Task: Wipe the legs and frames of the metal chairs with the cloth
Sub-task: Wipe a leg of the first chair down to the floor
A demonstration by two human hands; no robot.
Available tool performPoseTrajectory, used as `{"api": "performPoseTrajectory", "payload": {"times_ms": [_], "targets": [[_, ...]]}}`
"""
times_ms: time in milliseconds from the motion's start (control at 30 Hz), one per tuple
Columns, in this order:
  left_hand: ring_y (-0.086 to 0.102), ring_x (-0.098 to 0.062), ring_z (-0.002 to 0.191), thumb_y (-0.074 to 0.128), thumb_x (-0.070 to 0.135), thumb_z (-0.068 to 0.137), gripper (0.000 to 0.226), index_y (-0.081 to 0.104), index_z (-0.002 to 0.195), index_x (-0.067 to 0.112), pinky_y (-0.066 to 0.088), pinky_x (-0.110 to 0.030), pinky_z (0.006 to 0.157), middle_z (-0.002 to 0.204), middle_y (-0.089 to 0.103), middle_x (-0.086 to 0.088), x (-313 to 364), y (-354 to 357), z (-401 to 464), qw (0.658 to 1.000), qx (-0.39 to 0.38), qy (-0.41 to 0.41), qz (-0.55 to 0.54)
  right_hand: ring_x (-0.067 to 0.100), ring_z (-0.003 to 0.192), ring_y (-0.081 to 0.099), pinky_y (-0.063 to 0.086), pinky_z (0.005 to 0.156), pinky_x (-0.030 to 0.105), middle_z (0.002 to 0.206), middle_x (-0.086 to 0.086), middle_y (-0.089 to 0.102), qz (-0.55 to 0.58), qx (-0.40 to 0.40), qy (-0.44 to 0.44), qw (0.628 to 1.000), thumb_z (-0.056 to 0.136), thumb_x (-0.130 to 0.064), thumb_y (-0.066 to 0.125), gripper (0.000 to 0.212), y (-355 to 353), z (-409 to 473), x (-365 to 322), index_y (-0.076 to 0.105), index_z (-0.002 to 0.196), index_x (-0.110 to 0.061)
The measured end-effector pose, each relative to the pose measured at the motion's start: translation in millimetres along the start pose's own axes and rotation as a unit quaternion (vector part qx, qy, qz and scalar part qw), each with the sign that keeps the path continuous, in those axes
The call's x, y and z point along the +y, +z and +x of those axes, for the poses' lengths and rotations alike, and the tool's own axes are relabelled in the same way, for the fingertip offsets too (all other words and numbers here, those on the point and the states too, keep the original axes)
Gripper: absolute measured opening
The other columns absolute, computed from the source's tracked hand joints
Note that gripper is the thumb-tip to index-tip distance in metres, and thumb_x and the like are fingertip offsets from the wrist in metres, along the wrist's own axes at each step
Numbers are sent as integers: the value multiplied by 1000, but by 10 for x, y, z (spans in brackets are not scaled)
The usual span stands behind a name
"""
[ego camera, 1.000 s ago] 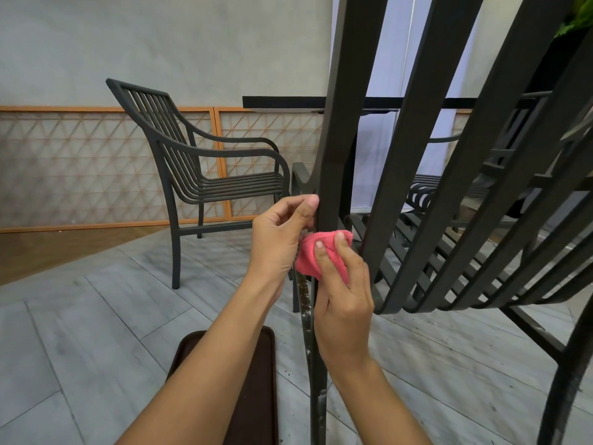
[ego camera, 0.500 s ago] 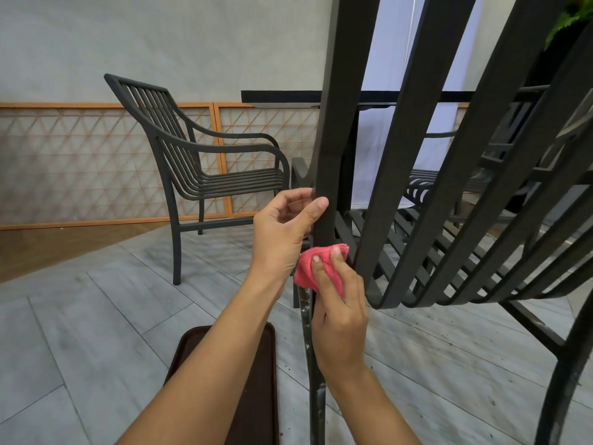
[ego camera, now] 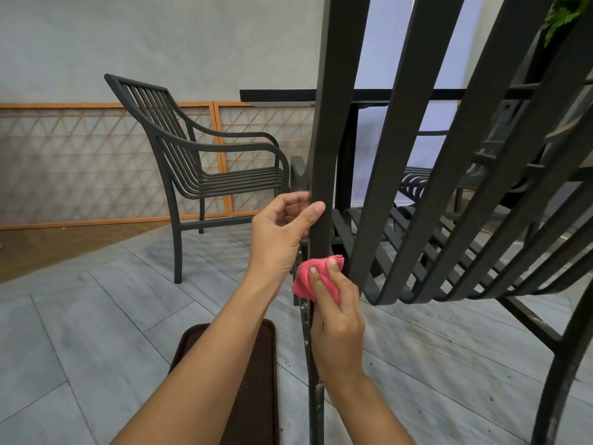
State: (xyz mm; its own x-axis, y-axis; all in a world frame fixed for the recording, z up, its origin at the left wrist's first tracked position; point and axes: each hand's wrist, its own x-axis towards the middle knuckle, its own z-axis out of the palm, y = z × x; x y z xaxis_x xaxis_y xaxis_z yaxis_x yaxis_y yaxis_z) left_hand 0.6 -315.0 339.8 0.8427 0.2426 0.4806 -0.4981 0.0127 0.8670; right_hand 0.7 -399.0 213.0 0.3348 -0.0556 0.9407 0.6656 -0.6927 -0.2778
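The gray tiled floor [ego camera: 96, 316] is the largest thing, wide and free to the left of the fingers, down to the wooden strip [ego camera: 64, 245] along the lattice fence [ego camera: 80, 162]. To the right of the fingers the room is narrow, because the slats of the near chair [ego camera: 426, 187] stand close together with only thin gaps between them.

I count three chairs: the near one, a second chair [ego camera: 205, 168] standing alone far to the left beyond the fingers, and a third chair [ego camera: 423, 184] seen only in part through the slats. There is one dark table [ego camera: 279, 95], one cloth and one brown tray [ego camera: 253, 390] lying on the floor under the forearms.

The chairs are dark metal with a matte, slightly grainy surface; the slats are flat bands that curve at the seat. The upright frame post [ego camera: 324, 171] of the near chair is straight, and lower down its paint looks chipped.

The left hand [ego camera: 279, 239] closes around this post, thumb on the front face. Just below it, the right hand [ego camera: 337, 319] presses the cloth [ego camera: 316, 277], pink, soft and bunched, against the same post, with two fingertips [ego camera: 332, 264] on top of it.
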Motion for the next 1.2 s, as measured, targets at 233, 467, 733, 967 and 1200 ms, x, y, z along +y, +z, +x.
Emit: {"api": "performPoseTrajectory", "payload": {"times_ms": [233,467,733,967,1200], "targets": [[66,-12,91,72,35,65,33,68,94,21,54,-24,73,93,70,-1,-176,-65,-101,999,-9,-30,9,19,113,49,49,90,35,124,6,45,76,-29,44,996,95,-17,40,35,-169,17,-21,59,123,-5],[66,-13,87,73,35,60,31,69,89,25,55,-27,76,88,70,2,-373,-136,-205,998,-17,-67,9,-3,116,47,45,95,19,123,-14,51,95,-4,67,993,95,-15,49,30,-199,83,-7,57,123,-9],[66,0,78,72,33,62,25,68,86,28,52,-17,67,83,70,8,-417,-149,-225,998,-24,-64,5,29,112,58,50,89,35,123,19,58,80,0,63,995,91,-13,46,32,-50,-18,30,61,118,-4],[65,4,76,72,21,74,14,67,86,27,55,-17,68,82,69,11,-465,-143,-223,998,-15,-60,13,24,111,55,51,86,34,119,19,59,77,-9,66,995,92,-17,42,33,-44,-122,13,64,116,-6],[65,-1,80,71,34,67,21,67,88,29,57,-24,72,84,68,9,-487,-122,-241,998,-5,-55,25,26,110,57,54,82,38,117,19,59,79,-4,54,995,91,-13,45,31,-11,-266,69,59,118,-9]]}}
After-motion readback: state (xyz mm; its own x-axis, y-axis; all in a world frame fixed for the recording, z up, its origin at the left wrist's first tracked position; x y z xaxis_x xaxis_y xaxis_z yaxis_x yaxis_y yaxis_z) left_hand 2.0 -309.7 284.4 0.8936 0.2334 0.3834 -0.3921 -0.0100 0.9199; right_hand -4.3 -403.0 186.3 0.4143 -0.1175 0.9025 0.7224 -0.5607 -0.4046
